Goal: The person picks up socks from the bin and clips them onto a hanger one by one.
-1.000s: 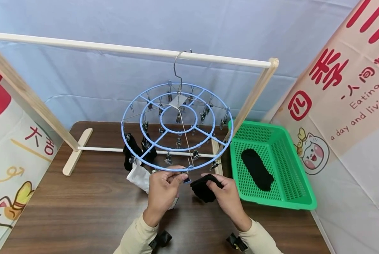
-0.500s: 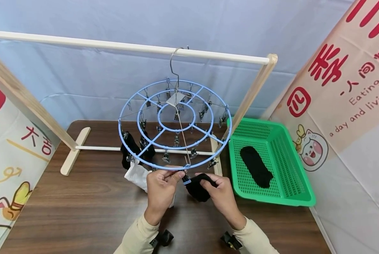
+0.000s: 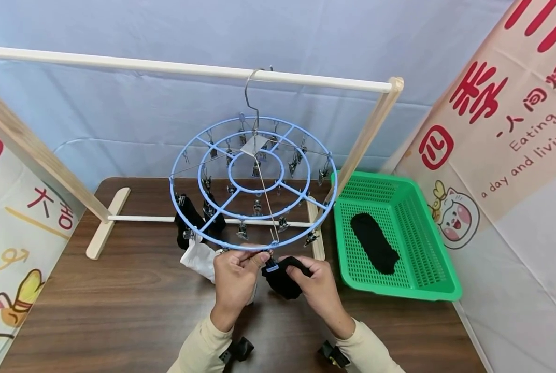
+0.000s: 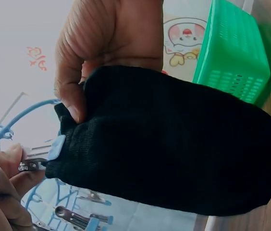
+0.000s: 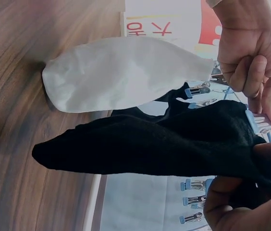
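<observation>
In the head view my left hand [image 3: 234, 282] pinches a metal clip [image 3: 271, 263] with blue tips, at the near rim of a round blue drying hanger [image 3: 252, 215]. My right hand [image 3: 318, 290] holds a black sock [image 3: 284, 280] by its cuff, thumb on top. The left wrist view shows the clip's blue tip [image 4: 56, 147] at the edge of the sock's cuff [image 4: 78, 149]. In the right wrist view the black sock [image 5: 140, 142] hangs beside a white sock [image 5: 126, 72], which is clipped up by its cuff.
A green basket [image 3: 450, 269] at the right holds another black sock [image 3: 374, 243]. More black socks [image 3: 186, 217] hang at the hanger's left. A wooden rack with a white rail [image 3: 166, 66] carries the hanger; several other clips dangle from its rings.
My right hand has moved left with the black sock, bringing its cuff to the clip. The left hand keeps its grip on the clip, and the view has shifted slightly.
</observation>
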`<state>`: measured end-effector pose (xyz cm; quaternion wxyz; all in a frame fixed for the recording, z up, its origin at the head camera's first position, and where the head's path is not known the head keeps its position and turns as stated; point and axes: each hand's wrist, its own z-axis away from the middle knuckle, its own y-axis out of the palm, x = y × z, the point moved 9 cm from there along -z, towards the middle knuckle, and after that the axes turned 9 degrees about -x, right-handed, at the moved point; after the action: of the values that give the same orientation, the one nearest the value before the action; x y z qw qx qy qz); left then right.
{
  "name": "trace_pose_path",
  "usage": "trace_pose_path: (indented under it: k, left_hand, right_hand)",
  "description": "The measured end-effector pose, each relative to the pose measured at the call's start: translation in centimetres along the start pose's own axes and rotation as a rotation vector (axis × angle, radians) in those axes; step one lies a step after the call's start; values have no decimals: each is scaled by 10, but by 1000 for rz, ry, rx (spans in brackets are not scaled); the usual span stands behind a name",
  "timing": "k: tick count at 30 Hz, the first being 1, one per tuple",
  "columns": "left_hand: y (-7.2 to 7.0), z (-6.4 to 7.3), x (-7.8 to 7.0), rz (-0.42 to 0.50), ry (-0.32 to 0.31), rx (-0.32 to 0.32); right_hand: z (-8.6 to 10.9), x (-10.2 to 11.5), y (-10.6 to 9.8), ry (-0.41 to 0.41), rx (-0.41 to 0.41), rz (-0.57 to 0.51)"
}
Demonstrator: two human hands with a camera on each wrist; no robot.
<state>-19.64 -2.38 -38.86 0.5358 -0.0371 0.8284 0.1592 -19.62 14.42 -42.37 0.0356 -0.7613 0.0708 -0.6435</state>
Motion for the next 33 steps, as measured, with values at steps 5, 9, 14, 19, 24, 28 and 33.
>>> trace_pose_path:
  k: [5,9,14,19,24,28,33]
  left_hand:
    - [-1,1,5,3,-18,3]
    - [0,1,6,2,-40,19]
    - [1,1,7,0,-54,51]
    - [-1,2,6,-51,-48,57]
    - [-3,5,6,-146,-62,56]
    - [-5,8,9,-182,-94,71]
    - [-6,10,9,-188,-128,99]
  right_hand:
    - [-2,0,-1,-3,-43,23]
    - [-4,-1,0,6,-69,31]
    - [-3,-3,2,20,-66,18]
    - [-2,-7,3,48,-54,19]
    - [0,-11,2,83,-40,19]
    - [1,-13,2,97,-30,39]
    - [2,-13,-2,99,-29,12]
